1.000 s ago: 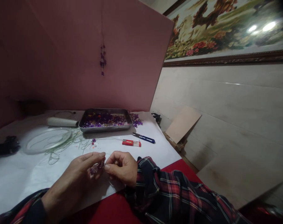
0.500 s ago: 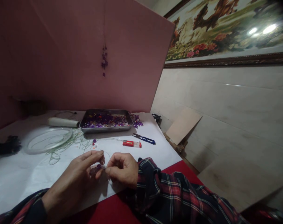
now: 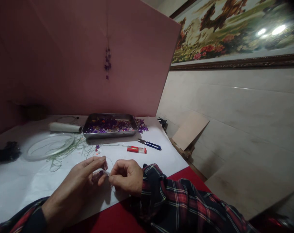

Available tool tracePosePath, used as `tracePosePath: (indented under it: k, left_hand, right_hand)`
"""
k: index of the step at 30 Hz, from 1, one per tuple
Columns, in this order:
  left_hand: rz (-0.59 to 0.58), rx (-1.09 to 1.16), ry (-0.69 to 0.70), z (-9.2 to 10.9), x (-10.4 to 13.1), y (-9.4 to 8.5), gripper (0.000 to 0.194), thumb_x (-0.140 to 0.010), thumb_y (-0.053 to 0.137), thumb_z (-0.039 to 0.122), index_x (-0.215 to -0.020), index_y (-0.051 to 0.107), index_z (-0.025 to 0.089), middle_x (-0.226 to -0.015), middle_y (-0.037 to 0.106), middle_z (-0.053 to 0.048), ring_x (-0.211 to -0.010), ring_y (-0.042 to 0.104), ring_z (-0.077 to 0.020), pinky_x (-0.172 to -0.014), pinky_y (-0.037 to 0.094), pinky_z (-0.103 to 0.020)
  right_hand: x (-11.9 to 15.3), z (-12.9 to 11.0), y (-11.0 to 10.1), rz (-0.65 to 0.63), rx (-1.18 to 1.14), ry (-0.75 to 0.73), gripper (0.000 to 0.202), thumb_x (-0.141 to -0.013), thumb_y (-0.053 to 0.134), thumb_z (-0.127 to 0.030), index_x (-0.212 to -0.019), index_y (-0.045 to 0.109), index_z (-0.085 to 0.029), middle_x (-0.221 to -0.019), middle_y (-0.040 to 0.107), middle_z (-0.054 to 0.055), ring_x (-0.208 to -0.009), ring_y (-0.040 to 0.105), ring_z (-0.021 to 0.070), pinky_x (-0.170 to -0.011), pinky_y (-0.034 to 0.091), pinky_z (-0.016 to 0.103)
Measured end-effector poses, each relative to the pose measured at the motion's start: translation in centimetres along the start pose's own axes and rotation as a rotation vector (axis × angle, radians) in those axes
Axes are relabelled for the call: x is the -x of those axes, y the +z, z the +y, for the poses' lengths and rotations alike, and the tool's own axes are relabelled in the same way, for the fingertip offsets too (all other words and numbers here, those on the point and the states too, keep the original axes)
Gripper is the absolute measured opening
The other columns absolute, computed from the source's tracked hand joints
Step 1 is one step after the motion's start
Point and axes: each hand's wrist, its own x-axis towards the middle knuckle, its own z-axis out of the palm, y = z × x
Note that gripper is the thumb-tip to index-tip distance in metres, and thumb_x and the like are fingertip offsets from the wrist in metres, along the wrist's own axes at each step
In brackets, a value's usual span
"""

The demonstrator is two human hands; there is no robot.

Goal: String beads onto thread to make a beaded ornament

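Note:
My left hand (image 3: 82,176) is curled with its palm turned inward, and purple beads (image 3: 97,176) show in its fingers. Between the raised thumb and forefinger sits a small clear bead-like piece (image 3: 104,165), partly hidden. My right hand (image 3: 128,176) is beside it, thumb and forefinger pinched on a fine thread (image 3: 111,161). That thread arcs up between the two hands; its exact path through the beads is too fine to make out. Just beyond my fingers lie a few loose beads (image 3: 97,147) on the white table covering (image 3: 158,161).
Behind my hands stands a metal tray (image 3: 110,134) of mostly purple beads, with more spilled at its right. A red lighter (image 3: 136,149) and blue thread snips (image 3: 149,144) lie to the right. Tangled green cord (image 3: 66,150), a clear ring-shaped coil (image 3: 30,157) and a white roll (image 3: 65,127) are left.
Both hands keep almost the same place and pose, with only slight finger movement. The view has shifted a little.

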Motion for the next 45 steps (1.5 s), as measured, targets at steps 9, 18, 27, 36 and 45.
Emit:
tracePosePath:
  k: [9, 18, 27, 36, 45]
  left_hand:
    - [0.076, 0.013, 0.010, 0.4, 0.0, 0.2, 0.018, -0.062, 0.082, 0.027, -0.065, 0.067, 0.018, -0.068, 0.064, 0.000, -0.050, 0.053, -0.0092, -0.048, 0.048, -0.020]
    - [0.135, -0.025, 0.066, 0.2, -0.1, -0.2, 0.014, -0.067, 0.079, 0.028, -0.067, 0.067, 0.020, -0.075, 0.064, 0.001, -0.060, 0.056, -0.0088, -0.057, 0.051, -0.016]
    - [0.146, -0.072, 0.084, 0.4, -0.1, 0.1, 0.015, -0.067, 0.078, 0.028, -0.068, 0.065, 0.020, -0.073, 0.062, 0.001, -0.058, 0.053, -0.0086, -0.053, 0.048, -0.016]
    - [0.080, -0.113, 0.094, 0.3, -0.5, -0.4, 0.017, -0.067, 0.077, 0.034, -0.066, 0.066, 0.021, -0.069, 0.058, 0.003, -0.055, 0.049, -0.0085, -0.049, 0.043, -0.016]
    - [0.082, 0.004, 0.054, 0.5, 0.3, 0.5, 0.016, -0.065, 0.081, 0.027, -0.071, 0.068, 0.022, -0.070, 0.064, 0.001, -0.059, 0.057, -0.0114, -0.051, 0.048, -0.018]
  right_hand:
    - [0.2, 0.0, -0.1, -0.030, 0.024, -0.004, 0.005, -0.065, 0.062, -0.013, -0.063, 0.059, -0.017, -0.050, 0.055, -0.006, -0.047, 0.050, 0.0087, -0.047, 0.037, 0.020]
    - [0.5, -0.5, -0.2, -0.046, 0.080, -0.015, 0.009, -0.064, 0.060, -0.009, -0.062, 0.059, -0.017, -0.049, 0.052, -0.007, -0.046, 0.047, 0.0080, -0.046, 0.035, 0.019]
    - [0.6, -0.6, -0.4, -0.078, 0.082, -0.048, 0.012, -0.065, 0.061, -0.007, -0.060, 0.058, -0.017, -0.049, 0.051, -0.007, -0.046, 0.044, 0.0068, -0.045, 0.032, 0.018]
    - [1.1, -1.1, -0.4, -0.115, 0.081, -0.049, 0.013, -0.066, 0.061, -0.006, -0.059, 0.058, -0.017, -0.049, 0.050, -0.007, -0.047, 0.043, 0.0061, -0.046, 0.033, 0.018]
    - [0.0, -0.4, -0.7, 0.255, 0.089, -0.154, 0.023, -0.076, 0.068, -0.037, -0.070, 0.059, -0.017, -0.053, 0.046, -0.006, -0.048, 0.039, 0.0073, -0.045, 0.028, 0.020]
